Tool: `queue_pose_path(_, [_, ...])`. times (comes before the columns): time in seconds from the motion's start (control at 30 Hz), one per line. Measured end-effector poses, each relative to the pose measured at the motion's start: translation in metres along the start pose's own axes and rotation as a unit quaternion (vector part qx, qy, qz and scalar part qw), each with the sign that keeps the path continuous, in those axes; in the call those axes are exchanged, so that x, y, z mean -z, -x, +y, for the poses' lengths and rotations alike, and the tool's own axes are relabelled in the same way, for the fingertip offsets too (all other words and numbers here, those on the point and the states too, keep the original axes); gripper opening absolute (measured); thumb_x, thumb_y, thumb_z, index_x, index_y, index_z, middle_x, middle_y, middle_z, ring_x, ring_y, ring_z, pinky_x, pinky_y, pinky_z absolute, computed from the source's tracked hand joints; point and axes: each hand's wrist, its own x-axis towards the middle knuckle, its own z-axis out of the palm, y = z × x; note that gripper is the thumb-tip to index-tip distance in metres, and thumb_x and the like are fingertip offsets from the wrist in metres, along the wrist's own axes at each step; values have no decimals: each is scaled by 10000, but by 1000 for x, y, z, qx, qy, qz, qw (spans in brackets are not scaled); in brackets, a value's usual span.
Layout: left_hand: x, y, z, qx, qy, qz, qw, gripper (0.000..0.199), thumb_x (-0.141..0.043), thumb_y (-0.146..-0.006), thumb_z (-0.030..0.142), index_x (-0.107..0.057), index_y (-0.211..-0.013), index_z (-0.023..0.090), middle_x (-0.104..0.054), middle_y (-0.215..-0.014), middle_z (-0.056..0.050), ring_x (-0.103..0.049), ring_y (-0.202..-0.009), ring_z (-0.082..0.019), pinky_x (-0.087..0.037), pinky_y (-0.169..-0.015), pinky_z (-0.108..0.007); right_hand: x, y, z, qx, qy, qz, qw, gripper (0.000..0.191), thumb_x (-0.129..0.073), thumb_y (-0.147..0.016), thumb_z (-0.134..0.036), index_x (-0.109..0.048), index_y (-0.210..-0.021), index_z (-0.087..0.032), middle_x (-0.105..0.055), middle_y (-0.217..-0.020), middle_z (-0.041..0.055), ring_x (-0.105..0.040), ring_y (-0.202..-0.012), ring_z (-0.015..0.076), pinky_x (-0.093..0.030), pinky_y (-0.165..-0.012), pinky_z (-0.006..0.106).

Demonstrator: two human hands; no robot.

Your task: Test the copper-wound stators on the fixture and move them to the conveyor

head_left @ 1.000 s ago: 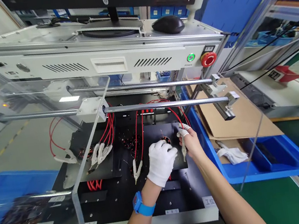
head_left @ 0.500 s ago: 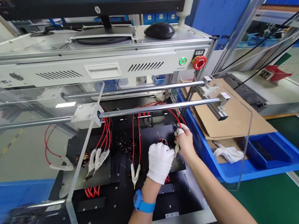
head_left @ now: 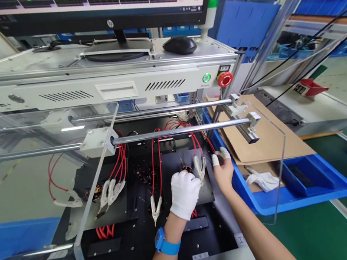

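My left hand (head_left: 185, 195), in a white glove, is closed in a pinch over the right black plate (head_left: 169, 166). What its fingertips hold is hidden. Just behind it shows a copper-wound stator (head_left: 186, 169) with a thin wire standing up. Two white alligator clips (head_left: 200, 166) on red cables hang together, their tips at my left fingertips. Farther right, my right hand (head_left: 224, 170), with white finger cots, is curled around a pale clip at the end of a red cable (head_left: 208, 141); the fingers partly cover it.
Two more clips (head_left: 156, 209) lie mid-bench beside several dark stators (head_left: 146, 174). Another group of clips (head_left: 112, 191) sits at the left plate. Steel rails (head_left: 174, 132) and a clear cover (head_left: 96, 173) cross above. A blue bin (head_left: 265, 207) with a cloth stands right.
My right hand has moved right, away from my left. Two clips now show between the hands, and green traces appear on the monitor. The view has shifted slightly.
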Motion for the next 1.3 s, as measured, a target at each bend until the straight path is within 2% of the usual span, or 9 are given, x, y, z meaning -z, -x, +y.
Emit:
queue_pose_path(0.13, [-1,2,-2,7,25,12,1000,132,-631,-738,263,-606,-620,211,-594,-659,12,-466,-712,-164,-271,-634,-332,1,-8,45,-17,161,-78,984,714,-464,-630,-140,-335,-1321,-11,-549,-1118,211,-498,-1075,304,-381,-916,429])
queue_pose_path(0.23, [-2,2,-3,8,40,17,999,151,-630,-743,273,-601,-609,209,-594,-659,14,-467,-718,-161,-282,-647,-326,3,-12,56,-21,156,-94,983,646,-428,-596,-98,-461,-1239,-54,-583,-1049,180,-517,-1046,291,-377,-925,435])
queue_pose_path(0.37, [-3,2,-4,7,48,17,999,158,-623,-747,256,-595,-601,203,-592,-657,12,-470,-726,-158,-290,-657,-325,17,-5,33,42,-8,-89,995,438,-455,-635,-161,-576,-1057,-156,-531,-1157,114,-466,-1105,245,-345,-977,419])
queue_pose_path(0.47, [-4,1,-4,7,48,11,999,148,-611,-756,255,-609,-616,204,-593,-659,6,-469,-723,-158,-292,-651,-326,19,5,5,-88,-189,-123,970,523,-529,-667,-245,-453,-1184,-236,-562,-1005,37,-562,-847,174,-479,-761,348])
queue_pose_path(0.57, [-4,1,-5,4,49,5,999,148,-596,-768,252,-615,-629,205,-595,-665,4,-467,-718,-156,-299,-654,-325,9,13,-13,-214,-280,-88,932,544,-591,-663,-330,-426,-1175,-244,-501,-737,-37,-483,-580,103,-420,-493,218])
queue_pose_path(0.7, [-4,0,-5,1,45,10,999,141,-608,-755,243,-605,-620,202,-595,-663,6,-473,-727,-160,-306,-659,-324,-7,16,-20,-249,-290,-23,924,357,-602,-661,-405,-515,-934,-192,-392,-598,-67,-357,-493,73,-312,-411,179])
queue_pose_path(0.9, [-4,1,-5,0,41,16,999,127,-608,-744,217,-604,-619,199,-593,-659,3,-478,-731,-163,-309,-662,-327,-18,15,-26,-234,-270,42,933,277,-548,-695,-413,-458,-838,-194,-377,-619,-66,-345,-491,66,-331,-424,181])
queue_pose_path(1.2, [-4,-4,-3,9,47,3,999,110,-614,-741,215,-618,-632,201,-598,-657,-3,-496,-724,-163,-337,-663,-325,-18,16,-29,-248,-269,30,930,317,-550,-658,-369,-463,-911,-199,-470,-746,-17,-431,-550,89,-397,-467,203])
queue_pose_path(1.3, [2,3,-3,11,45,16,999,73,-597,-756,202,-644,-704,223,-621,-692,-1,-534,-795,-177,-363,-745,-349,-14,10,-22,-221,-267,-10,938,379,-562,-654,-368,-473,-973,-183,-532,-832,18,-505,-636,113,-441,-539,224])
